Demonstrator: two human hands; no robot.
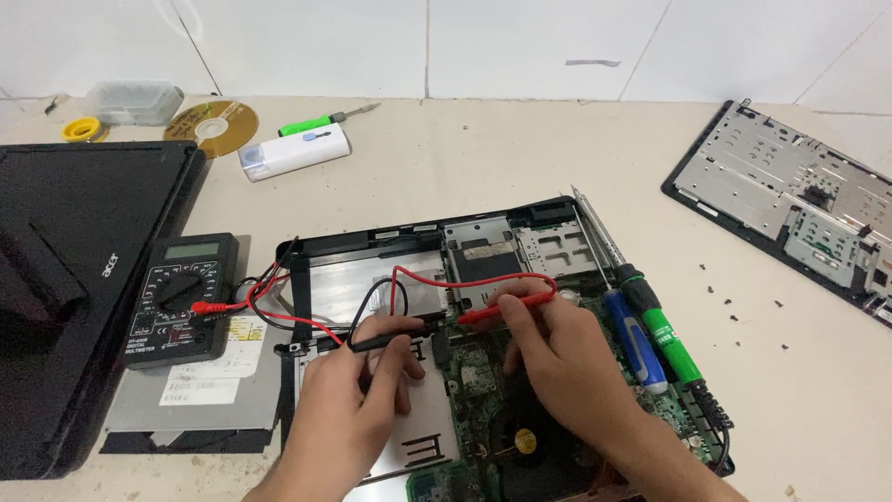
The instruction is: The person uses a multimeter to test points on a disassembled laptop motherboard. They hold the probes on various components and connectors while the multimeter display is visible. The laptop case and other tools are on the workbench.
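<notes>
On beige worktop [483, 158] by white tiled wall [372, 46]: opened laptop base [372, 270], multimeter [181, 297].

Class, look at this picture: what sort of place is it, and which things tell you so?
Probably an electronics repair bench. An opened laptop base lies with its green circuit board bare, a digital multimeter sits beside it, and the left hand and right hand hold its black and red probes to the board.

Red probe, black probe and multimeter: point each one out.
red probe [506, 307], head view, middle of its handle.
black probe [386, 333], head view, middle of its handle.
multimeter [177, 290], head view, its dial.
</notes>
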